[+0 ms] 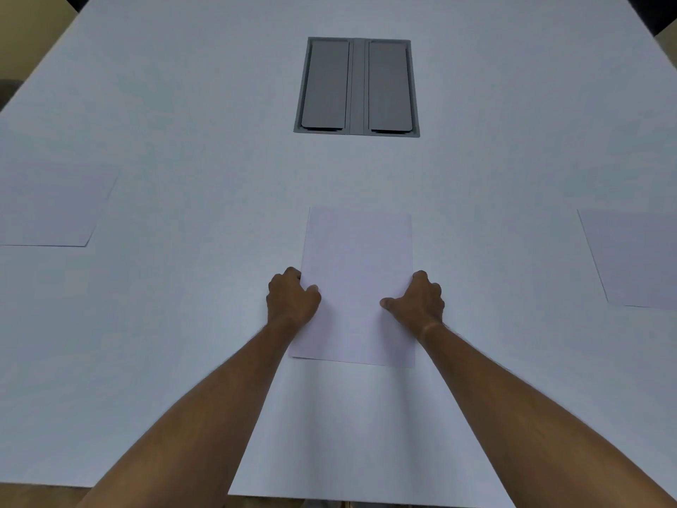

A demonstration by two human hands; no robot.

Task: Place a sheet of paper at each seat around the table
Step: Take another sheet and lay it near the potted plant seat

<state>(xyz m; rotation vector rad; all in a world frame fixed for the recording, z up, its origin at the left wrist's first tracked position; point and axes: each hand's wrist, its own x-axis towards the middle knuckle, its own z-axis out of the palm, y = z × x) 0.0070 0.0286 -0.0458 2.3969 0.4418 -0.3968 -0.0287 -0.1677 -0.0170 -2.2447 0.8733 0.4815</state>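
A white sheet of paper lies flat on the white table straight in front of me, long side pointing away. My left hand grips its left edge, thumb on top. My right hand holds the right edge the same way. Another sheet lies at the far left of the table. A third sheet lies at the far right, partly cut off by the frame.
A grey cable box with two closed flaps is set into the table's middle, beyond the sheet. The table's near edge runs along the bottom. Tan floor shows at the top left corner.
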